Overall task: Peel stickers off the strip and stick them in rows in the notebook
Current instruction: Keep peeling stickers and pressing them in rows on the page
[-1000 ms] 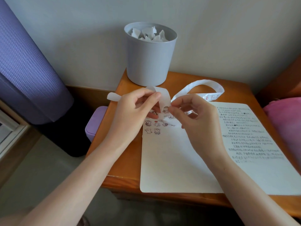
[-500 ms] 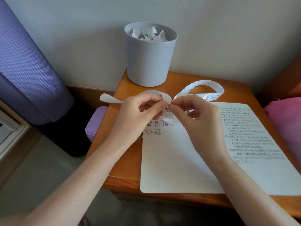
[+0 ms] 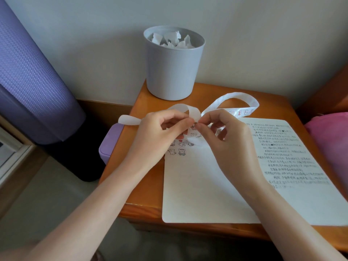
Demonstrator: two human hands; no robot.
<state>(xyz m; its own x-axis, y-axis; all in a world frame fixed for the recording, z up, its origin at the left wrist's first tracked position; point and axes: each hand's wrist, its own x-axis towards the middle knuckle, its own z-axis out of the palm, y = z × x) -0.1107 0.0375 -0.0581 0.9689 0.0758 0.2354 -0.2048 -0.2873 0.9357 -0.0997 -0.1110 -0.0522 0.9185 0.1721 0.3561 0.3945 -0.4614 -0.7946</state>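
Observation:
An open notebook (image 3: 197, 185) lies on the wooden table, its left page blank except for several small cartoon stickers (image 3: 178, 148) in rows at the top left. A long white sticker strip (image 3: 239, 97) curls in loops above the notebook. My left hand (image 3: 160, 136) pinches the strip at a bend between thumb and forefinger. My right hand (image 3: 227, 138) pinches at a sticker on the strip right beside the left fingertips. The hands hide part of the sticker rows.
A grey bin (image 3: 174, 63) with crumpled white paper stands at the back of the wooden table (image 3: 143, 194). The notebook's right page carries handwriting. A purple box (image 3: 110, 142) sits left of the table, a purple mat roll (image 3: 32, 81) further left, pink fabric (image 3: 331, 147) at right.
The strip's bend has folded down into a loop over my left fingers, its free end swinging out left. Both hands' fingertips have closed together on the strip.

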